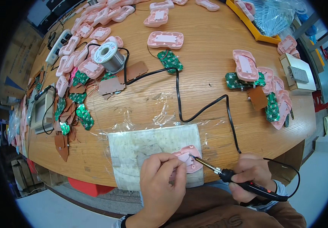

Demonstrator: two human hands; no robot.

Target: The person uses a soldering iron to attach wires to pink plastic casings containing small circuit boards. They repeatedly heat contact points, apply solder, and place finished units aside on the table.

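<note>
brown clothing (215, 207) lies nearest, at the lower edge. the right hand (252, 173) has its grip clamped on a soldering iron (227, 175), its tip at the pink shell (196, 166) on the pale mat (127, 141); the left hand (161, 182) bends over that shell (whether pinching anything cannot be told).

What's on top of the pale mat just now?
On the mat: a pink shell, with the tip of a soldering iron at it. The left hand hides the shell's left part and some mat; anything beneath the hand cannot be seen.

Pink shell (195, 166), black-handled soldering iron (227, 175)
</note>
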